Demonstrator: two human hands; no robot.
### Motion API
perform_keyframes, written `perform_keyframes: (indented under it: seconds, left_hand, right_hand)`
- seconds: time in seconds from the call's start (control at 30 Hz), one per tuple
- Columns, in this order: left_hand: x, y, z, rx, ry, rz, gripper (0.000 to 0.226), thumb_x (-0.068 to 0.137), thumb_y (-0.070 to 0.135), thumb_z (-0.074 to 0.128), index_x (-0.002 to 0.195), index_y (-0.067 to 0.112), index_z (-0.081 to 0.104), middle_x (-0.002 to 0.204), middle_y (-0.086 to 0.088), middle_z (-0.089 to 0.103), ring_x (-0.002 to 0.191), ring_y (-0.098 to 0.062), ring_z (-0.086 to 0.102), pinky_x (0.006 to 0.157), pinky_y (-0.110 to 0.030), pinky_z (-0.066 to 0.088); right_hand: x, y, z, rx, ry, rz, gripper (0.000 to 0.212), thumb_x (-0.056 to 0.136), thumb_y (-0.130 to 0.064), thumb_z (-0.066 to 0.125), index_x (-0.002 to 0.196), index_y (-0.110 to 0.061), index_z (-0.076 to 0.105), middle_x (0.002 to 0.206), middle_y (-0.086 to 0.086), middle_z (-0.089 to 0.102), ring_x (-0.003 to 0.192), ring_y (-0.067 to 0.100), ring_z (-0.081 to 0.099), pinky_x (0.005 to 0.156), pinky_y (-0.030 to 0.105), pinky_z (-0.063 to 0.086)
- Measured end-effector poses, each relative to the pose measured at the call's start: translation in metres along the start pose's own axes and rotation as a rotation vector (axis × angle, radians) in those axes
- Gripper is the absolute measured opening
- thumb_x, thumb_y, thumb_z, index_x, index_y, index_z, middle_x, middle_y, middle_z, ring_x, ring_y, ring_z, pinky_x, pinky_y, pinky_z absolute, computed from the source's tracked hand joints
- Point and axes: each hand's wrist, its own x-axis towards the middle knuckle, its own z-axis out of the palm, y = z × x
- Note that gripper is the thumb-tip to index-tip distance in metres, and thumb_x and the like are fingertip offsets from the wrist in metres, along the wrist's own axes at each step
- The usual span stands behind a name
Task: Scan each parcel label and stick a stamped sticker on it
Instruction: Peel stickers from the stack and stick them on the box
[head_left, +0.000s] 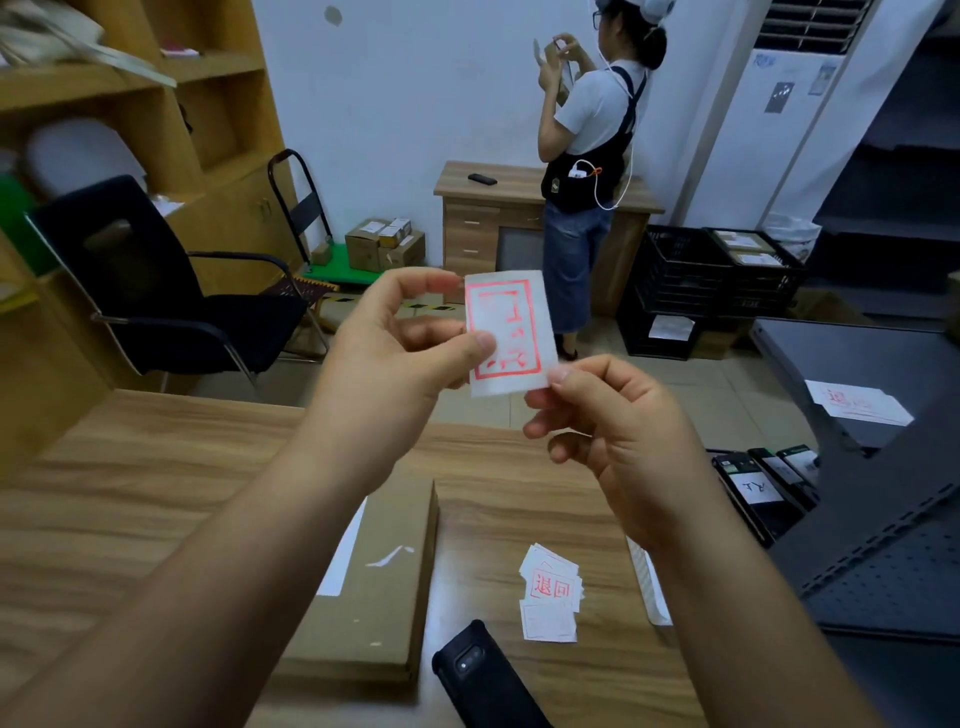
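Both forearms are reaching forward and upward from the lower corners of the head view, meeting above the desk (156, 467). The left hand (395, 353) is holding the stamped sticker (511, 332) by its left edge: the thumb is pressing on the printed face near the lower left, the index finger is curling over the upper left corner, and the remaining fingers are folding behind. Its grip is clamped on the sticker. The right hand (618, 431) is pinching the sticker's lower right corner between thumb and index finger, with the other fingers curling loosely beneath; this grip is likewise clamped on the sticker. The sticker is standing roughly upright in the air, tilted slightly, its red rectangular stamp facing the camera, well above the desk surface.

On the desk, a flat brown parcel (374, 582) is lying below the left forearm, a white label showing at its left edge. A small pile of stamped stickers (551, 592) is lying just right of the parcel, apart from it. A black handheld device (483, 675) is lying near the front edge, between parcel and pile. In the background, another person (592, 135) is standing at a second desk, facing away.
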Motion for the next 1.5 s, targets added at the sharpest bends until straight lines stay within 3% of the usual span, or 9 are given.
perform_keyframes:
  seconds: [0.1, 0.2, 0.37, 0.47, 0.87, 1.03, 1.17, 1.37, 1.5]
  left_hand:
    - [0.003, 0.002, -0.005, -0.026, -0.032, -0.044, 0.041, 0.082, 0.004, 0.075, 0.114, 0.02, 0.055, 0.08, -0.005, 0.075, 0.076, -0.017, 0.071, 0.064, -0.022, 0.055]
    - [0.005, 0.002, -0.006, -0.07, -0.057, -0.064, 0.044, 0.081, 0.005, 0.075, 0.118, 0.017, 0.055, 0.078, -0.005, 0.074, 0.071, -0.015, 0.067, 0.064, -0.022, 0.054]
    - [-0.002, 0.001, -0.014, -0.221, -0.147, -0.118, 0.05, 0.069, 0.014, 0.074, 0.117, 0.014, 0.058, 0.09, -0.008, 0.076, 0.077, -0.016, 0.069, 0.069, -0.025, 0.056]
    - [-0.007, -0.005, -0.018, -0.198, -0.179, -0.104, 0.057, 0.065, 0.004, 0.082, 0.116, 0.015, 0.06, 0.089, -0.008, 0.076, 0.081, -0.019, 0.07, 0.073, -0.027, 0.057]
    - [-0.007, -0.002, -0.003, -0.237, -0.123, -0.051, 0.049, 0.065, 0.011, 0.08, 0.109, 0.017, 0.061, 0.079, -0.003, 0.073, 0.077, -0.019, 0.069, 0.074, -0.031, 0.052]
    - [-0.004, -0.004, 0.002, -0.227, -0.12, -0.026, 0.044, 0.066, 0.003, 0.08, 0.105, 0.015, 0.063, 0.076, -0.002, 0.071, 0.075, -0.017, 0.066, 0.073, -0.028, 0.053]
    - [0.0, -0.006, 0.004, -0.162, -0.119, 0.0, 0.033, 0.079, -0.007, 0.068, 0.104, 0.015, 0.064, 0.078, -0.002, 0.071, 0.076, -0.016, 0.067, 0.074, -0.024, 0.054]
    - [0.005, -0.004, 0.007, -0.004, -0.096, 0.012, 0.029, 0.081, -0.013, 0.062, 0.1, 0.01, 0.064, 0.072, -0.001, 0.066, 0.067, -0.011, 0.061, 0.069, -0.021, 0.053]
    - [0.009, -0.002, 0.011, 0.036, -0.079, -0.022, 0.025, 0.084, -0.01, 0.059, 0.102, 0.006, 0.066, 0.075, -0.005, 0.067, 0.07, -0.014, 0.061, 0.071, -0.028, 0.052]
  right_hand:
    - [0.002, -0.003, 0.002, 0.027, -0.038, 0.027, 0.022, 0.078, -0.028, 0.07, 0.093, -0.012, 0.064, 0.082, 0.006, 0.07, 0.064, 0.016, 0.062, 0.052, 0.024, 0.043]
    - [0.002, -0.006, 0.007, 0.053, -0.036, 0.017, 0.027, 0.076, -0.021, 0.076, 0.099, -0.011, 0.066, 0.076, 0.004, 0.068, 0.059, 0.014, 0.057, 0.053, 0.024, 0.041]
    - [-0.001, -0.012, 0.011, 0.178, 0.034, -0.027, 0.02, 0.073, -0.017, 0.069, 0.091, -0.011, 0.065, 0.071, 0.002, 0.066, 0.056, 0.011, 0.055, 0.048, 0.02, 0.038]
    - [-0.003, -0.013, 0.01, 0.202, 0.029, -0.057, 0.02, 0.073, -0.017, 0.068, 0.092, -0.011, 0.065, 0.071, 0.001, 0.066, 0.057, 0.011, 0.055, 0.049, 0.02, 0.039]
    - [-0.002, -0.013, 0.009, 0.213, 0.002, -0.038, 0.024, 0.073, -0.019, 0.067, 0.095, -0.011, 0.065, 0.073, 0.002, 0.068, 0.059, 0.012, 0.059, 0.048, 0.02, 0.04]
    - [0.001, -0.013, 0.005, 0.195, 0.0, -0.034, 0.026, 0.073, -0.019, 0.068, 0.096, -0.01, 0.065, 0.075, 0.004, 0.069, 0.06, 0.012, 0.059, 0.049, 0.02, 0.041]
    - [0.004, -0.012, -0.001, 0.168, -0.006, -0.034, 0.025, 0.073, -0.021, 0.069, 0.096, -0.011, 0.067, 0.078, 0.005, 0.07, 0.062, 0.014, 0.06, 0.051, 0.021, 0.042]
    - [0.011, -0.015, -0.008, 0.049, 0.024, -0.083, 0.025, 0.076, -0.028, 0.07, 0.099, -0.019, 0.068, 0.094, 0.003, 0.072, 0.076, 0.014, 0.061, 0.056, 0.023, 0.042]
    - [0.019, -0.021, -0.012, 0.06, 0.092, -0.088, 0.013, 0.083, -0.013, 0.072, 0.096, -0.012, 0.068, 0.084, 0.009, 0.069, 0.061, 0.015, 0.054, 0.054, 0.026, 0.036]
